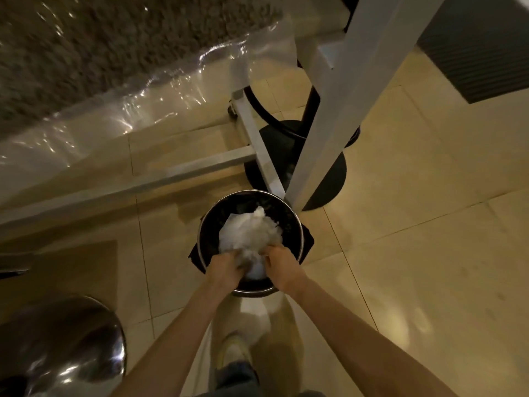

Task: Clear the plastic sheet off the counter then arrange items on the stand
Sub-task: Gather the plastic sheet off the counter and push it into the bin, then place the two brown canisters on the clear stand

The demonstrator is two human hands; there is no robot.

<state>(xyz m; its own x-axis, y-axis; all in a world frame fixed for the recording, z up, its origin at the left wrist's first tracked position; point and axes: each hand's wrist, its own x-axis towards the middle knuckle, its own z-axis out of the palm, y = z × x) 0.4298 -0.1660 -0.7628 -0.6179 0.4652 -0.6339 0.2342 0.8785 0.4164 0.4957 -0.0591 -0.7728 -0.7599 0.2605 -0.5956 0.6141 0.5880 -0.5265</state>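
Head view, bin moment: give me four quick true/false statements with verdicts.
1. Both hands, left hand and right hand, grip the crumpled plastic sheet. True.
2. The plastic sits over a round metal-rimmed trash bin. True.
3. The bin stands on the counter. False: it stands on the tiled floor.
4. The granite counter is bare of plastic. False: clear plastic film hangs over its edge.

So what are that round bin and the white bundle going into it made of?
The bin looks like polished metal: its rim gleams, with a dark liner inside. The bundle looks like thin, crumpled, translucent plastic film, squeezed by the left hand and right hand.
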